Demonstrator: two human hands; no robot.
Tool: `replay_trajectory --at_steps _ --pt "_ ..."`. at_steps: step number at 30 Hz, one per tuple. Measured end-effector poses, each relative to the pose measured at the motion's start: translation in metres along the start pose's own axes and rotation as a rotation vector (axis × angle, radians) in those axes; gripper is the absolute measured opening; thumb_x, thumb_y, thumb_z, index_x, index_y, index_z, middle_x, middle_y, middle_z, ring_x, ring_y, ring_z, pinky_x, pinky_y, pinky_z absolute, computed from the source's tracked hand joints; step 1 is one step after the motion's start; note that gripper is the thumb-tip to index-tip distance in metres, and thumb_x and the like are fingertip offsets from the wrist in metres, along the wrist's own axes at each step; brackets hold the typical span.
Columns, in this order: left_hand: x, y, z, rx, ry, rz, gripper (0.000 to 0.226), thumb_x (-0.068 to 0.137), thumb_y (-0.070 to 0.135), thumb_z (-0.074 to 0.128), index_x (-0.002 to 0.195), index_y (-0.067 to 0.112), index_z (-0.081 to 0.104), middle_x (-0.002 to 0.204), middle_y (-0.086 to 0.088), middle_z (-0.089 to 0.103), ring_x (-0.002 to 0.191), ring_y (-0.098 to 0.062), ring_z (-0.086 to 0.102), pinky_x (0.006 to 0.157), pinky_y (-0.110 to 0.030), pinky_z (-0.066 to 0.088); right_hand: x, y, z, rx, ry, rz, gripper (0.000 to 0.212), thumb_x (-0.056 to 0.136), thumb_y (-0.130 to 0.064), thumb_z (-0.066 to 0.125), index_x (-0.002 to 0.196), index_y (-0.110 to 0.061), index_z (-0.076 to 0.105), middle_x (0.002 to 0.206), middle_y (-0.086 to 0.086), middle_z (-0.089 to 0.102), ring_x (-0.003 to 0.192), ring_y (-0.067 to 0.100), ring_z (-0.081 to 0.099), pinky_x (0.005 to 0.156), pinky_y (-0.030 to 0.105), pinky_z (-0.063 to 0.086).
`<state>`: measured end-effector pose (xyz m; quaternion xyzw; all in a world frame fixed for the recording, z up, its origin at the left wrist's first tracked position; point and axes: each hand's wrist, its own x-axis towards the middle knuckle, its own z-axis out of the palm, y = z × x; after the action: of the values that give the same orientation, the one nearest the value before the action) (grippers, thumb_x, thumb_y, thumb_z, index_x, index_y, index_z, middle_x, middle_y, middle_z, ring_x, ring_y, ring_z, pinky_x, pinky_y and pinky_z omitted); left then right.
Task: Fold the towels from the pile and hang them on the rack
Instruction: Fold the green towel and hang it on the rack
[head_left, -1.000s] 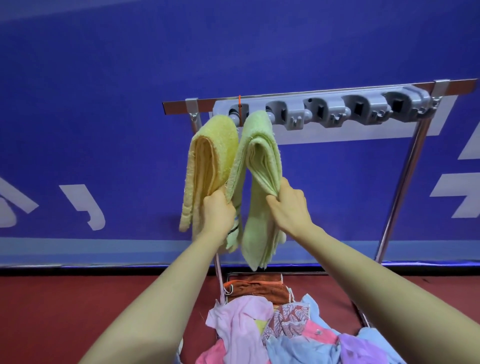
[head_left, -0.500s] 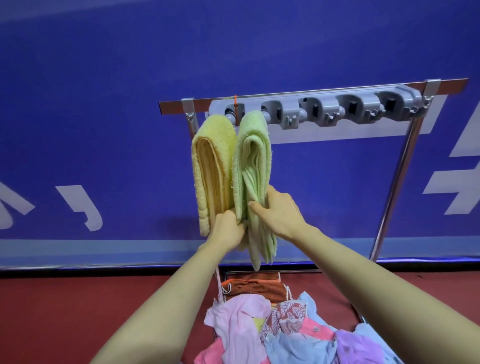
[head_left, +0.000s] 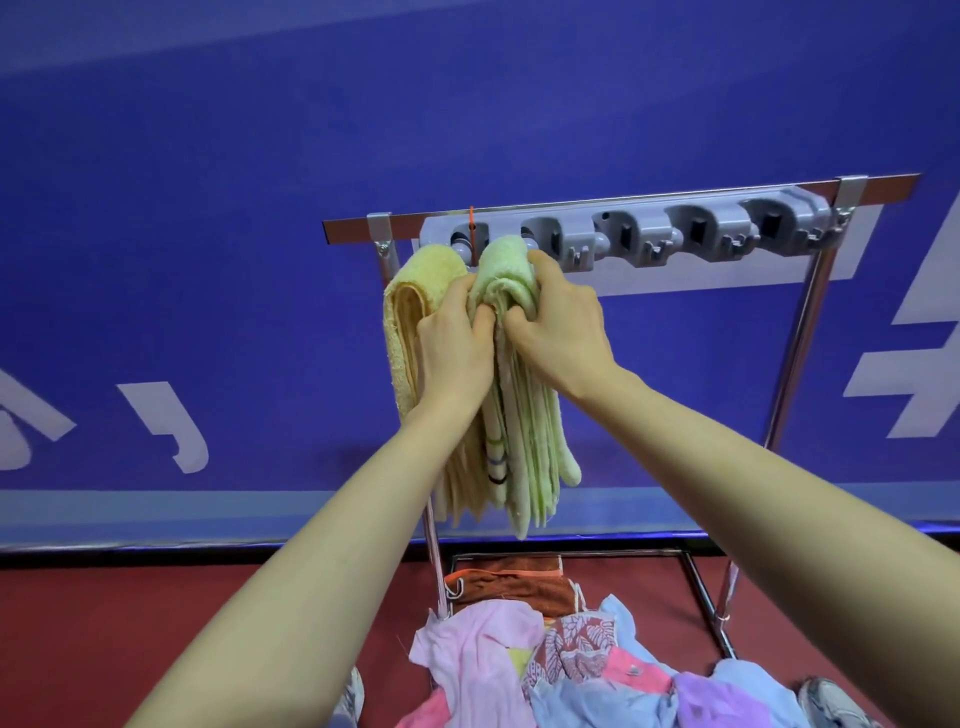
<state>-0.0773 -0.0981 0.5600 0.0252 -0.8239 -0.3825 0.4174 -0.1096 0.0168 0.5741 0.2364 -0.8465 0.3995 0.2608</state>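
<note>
**Both hands at the green towel's fold**

The left hand (head_left: 452, 343) and right hand (head_left: 561, 322) meet on the green towel (head_left: 530, 441), thumbs nearly touching. Each hand has its fingers curled round the top fold and its thumb dug into the layers, so both grip it firmly. The towel hangs from the rack (head_left: 800, 332), its fold just under the grey holder (head_left: 649, 234) that runs above the right hand. Its lower layers fan out below both wrists (a striped edge shows under the left one).

Just outside the left hand hangs the yellow towel (head_left: 410, 312), folded over, touching the back of that hand's fingers and pressed against the green one lower down.

Far below the hands, the rack's base frame (head_left: 696, 577) holds a brown cloth (head_left: 514, 587) lying flat on the red floor (head_left: 156, 623). Nearer the person, under the forearms, sits the pile (head_left: 571, 670): pink, blue, lilac and leaf-patterned pieces heaped together.

Half a second ago both hands held the towels at mid-height; they have since climbed to the fold. A second ago the two towels were pulled apart at an angle, and now they hang side by side.
</note>
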Motion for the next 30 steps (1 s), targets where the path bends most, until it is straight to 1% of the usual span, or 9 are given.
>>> replay_trajectory --at_steps 2,5,11,14,17,20,22,25,30 --pt "-0.004 -0.003 -0.001 -0.032 -0.025 0.012 0.019 0.103 0.022 0.045 0.1 0.016 0.064 0.076 0.006 0.061 0.066 -0.007 0.051 0.06 -0.024 0.028 0.0 0.0 0.001 -0.013 -0.009 -0.016 0.048 0.082 -0.017 0.047 0.13 -0.016 0.047 0.086 0.007 0.065 0.077 0.035 0.056 0.063 0.038 0.043" --pt "-0.008 -0.002 -0.005 -0.074 -0.081 0.005 0.034 0.107 0.031 0.04 0.076 0.022 0.049 0.062 0.006 0.049 0.059 -0.003 0.047 0.054 -0.025 0.026 0.0 0.0 0.0 -0.026 -0.014 -0.022 0.04 0.089 -0.017 0.043 0.129 -0.014 0.047 0.09 0.01 0.066 0.081 0.037 0.056 0.066 0.041 0.043" --pt "0.0 0.014 -0.009 -0.012 -0.115 0.044 0.037 0.104 0.026 0.047 0.067 0.03 0.042 0.058 0.01 0.046 0.057 0.002 0.048 0.053 -0.016 0.03 0.006 -0.008 -0.006 -0.074 -0.039 -0.044 0.051 0.098 -0.022 0.038 0.149 -0.015 0.033 0.1 0.02 0.067 0.089 0.043 0.055 0.072 0.046 0.046" --pt "0.003 0.015 -0.01 0.003 -0.151 0.035 0.032 0.103 0.022 0.046 0.071 0.027 0.045 0.062 0.01 0.048 0.056 -0.005 0.045 0.052 -0.02 0.027 0.011 -0.01 -0.006 -0.12 -0.023 -0.059 0.048 0.097 -0.021 0.038 0.146 -0.022 0.036 0.097 0.018 0.067 0.087 0.042 0.056 0.069 0.043 0.044" --pt "0.0 0.012 -0.008 0.041 -0.216 -0.005 0.006 0.095 0.013 0.052 0.089 0.016 0.051 0.074 0.006 0.053 0.064 -0.011 0.045 0.058 -0.027 0.025 0.013 -0.011 -0.001 -0.166 0.012 -0.103 0.046 0.095 -0.021 0.037 0.141 -0.028 0.039 0.101 0.014 0.067 0.09 0.04 0.058 0.065 0.039 0.035" --pt "-0.008 0.002 -0.003 0.085 -0.254 -0.048 0.018 0.091 0.013 0.055 0.109 0.008 0.054 0.097 -0.008 0.064 0.084 -0.027 0.057 0.066 -0.03 0.033 0.009 -0.01 0.005 -0.192 0.027 -0.131 0.05 0.095 -0.023 0.037 0.143 -0.035 0.038 0.109 0.013 0.065 0.094 0.038 0.058 0.066 0.038 0.035" --pt "-0.011 -0.002 0.001 0.092 -0.232 -0.067 0.014 0.094 0.012 0.052 0.107 0.006 0.054 0.102 -0.016 0.065 0.092 -0.034 0.06 0.069 -0.034 0.037 0.009 -0.009 0.006 -0.213 0.031 -0.139 0.05 0.096 -0.023 0.037 0.145 -0.035 0.037 0.111 0.013 0.064 0.096 0.038 0.059 0.066 0.038 0.036" --pt "-0.006 0.002 0.003 0.057 -0.193 -0.084 0.01 0.097 0.008 0.046 0.105 0.008 0.052 0.097 -0.014 0.062 0.084 -0.029 0.054 0.065 -0.029 0.029 0.018 -0.011 0.003 -0.237 0.038 -0.158 0.047 0.097 -0.021 0.037 0.143 -0.032 0.041 0.107 0.013 0.066 0.096 0.039 0.059 0.066 0.038 0.036" --pt "-0.003 0.002 0.006 0.056 -0.18 -0.09 0.012 0.097 0.01 0.048 0.108 0.007 0.052 0.097 -0.007 0.058 0.087 -0.026 0.055 0.066 -0.031 0.032 0.019 -0.012 0.002 -0.196 0.03 -0.15 0.048 0.097 -0.018 0.038 0.143 -0.028 0.04 0.108 0.012 0.065 0.097 0.039 0.058 0.067 0.039 0.036"
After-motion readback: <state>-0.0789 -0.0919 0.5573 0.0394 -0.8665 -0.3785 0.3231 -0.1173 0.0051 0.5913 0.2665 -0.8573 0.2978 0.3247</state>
